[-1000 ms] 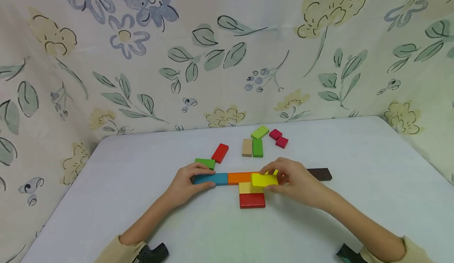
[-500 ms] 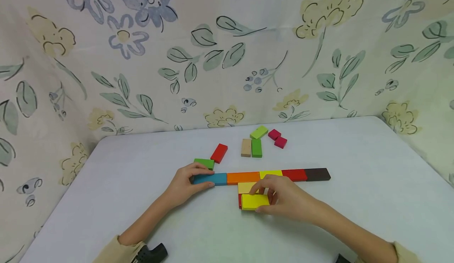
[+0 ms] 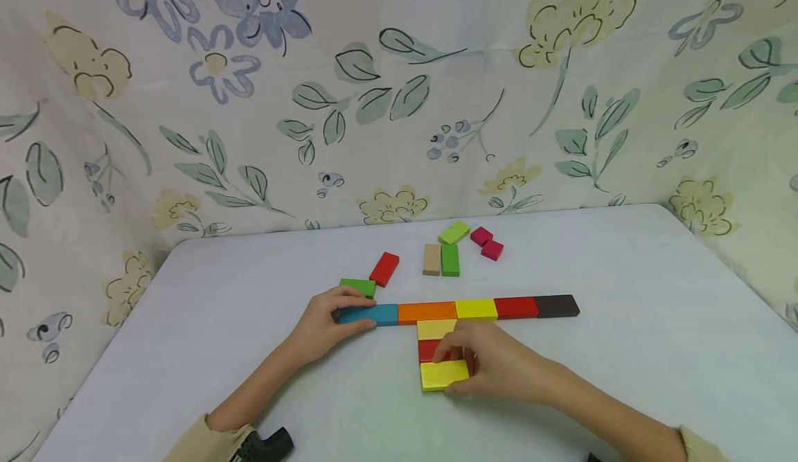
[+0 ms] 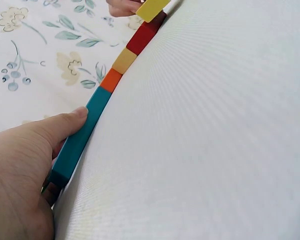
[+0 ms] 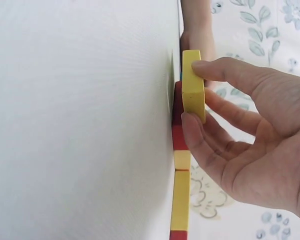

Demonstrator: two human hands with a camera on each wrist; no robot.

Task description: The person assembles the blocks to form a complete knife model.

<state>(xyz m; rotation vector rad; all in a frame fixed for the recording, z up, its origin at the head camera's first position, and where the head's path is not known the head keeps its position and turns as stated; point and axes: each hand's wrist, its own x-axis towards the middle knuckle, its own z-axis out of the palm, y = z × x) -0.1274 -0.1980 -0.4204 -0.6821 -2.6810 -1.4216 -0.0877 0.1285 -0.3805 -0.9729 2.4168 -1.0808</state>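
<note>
My left hand (image 3: 330,320) holds the left end of a blue wooden block (image 3: 386,315), thumb on the near side. That block begins a row with an orange block (image 3: 427,313), a yellow block (image 3: 476,309), a red block (image 3: 516,307) and a dark brown block (image 3: 557,306). Below the orange block lie a pale yellow block (image 3: 435,329) and another red block (image 3: 429,351). My right hand (image 3: 499,361) pinches a bright yellow block (image 3: 442,377) at the near side of that red one. In the right wrist view this yellow block (image 5: 192,80) appears slightly raised off the table.
Behind the row lie a green block (image 3: 358,287) and a red block (image 3: 384,269). Farther back are a tan block (image 3: 431,260), a green block (image 3: 450,260), a lime block (image 3: 454,232) and two crimson pieces (image 3: 492,250). Floral cloth (image 3: 399,102) hangs behind the white table (image 3: 249,282).
My right hand has carried the bright yellow block from above the row toward me, past the pale yellow and red blocks. The left hand has stayed on the blue block.
</note>
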